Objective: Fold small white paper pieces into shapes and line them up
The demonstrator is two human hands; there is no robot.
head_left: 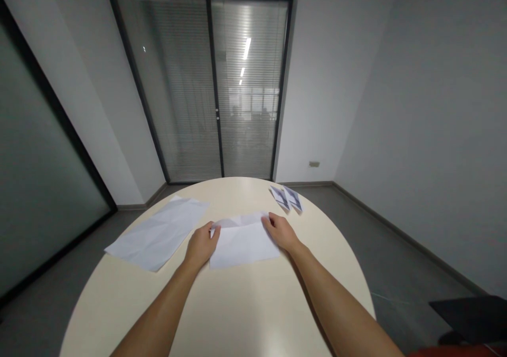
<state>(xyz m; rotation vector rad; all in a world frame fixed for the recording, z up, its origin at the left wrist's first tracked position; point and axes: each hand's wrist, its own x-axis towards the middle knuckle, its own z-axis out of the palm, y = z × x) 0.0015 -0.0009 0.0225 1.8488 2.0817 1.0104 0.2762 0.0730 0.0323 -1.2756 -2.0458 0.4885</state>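
A white sheet of paper (242,246) with a crease across its upper part lies in front of me, its far strip raised a little. My left hand (203,243) pinches its left edge near the crease, thumb on top. On the opposite side, my right hand (280,230) grips the upper right edge between thumb and fingers. The undersides of both grips are hidden. Left of my left hand rests a larger, wrinkled white sheet (160,233), touched by neither hand.
All the papers are on a round cream table (237,315). Two small folded pieces with a bluish print (280,197) stand near its far right edge. A dark chair-like object (471,315) is at the lower right. Beyond the table is a glass door with blinds (249,135).
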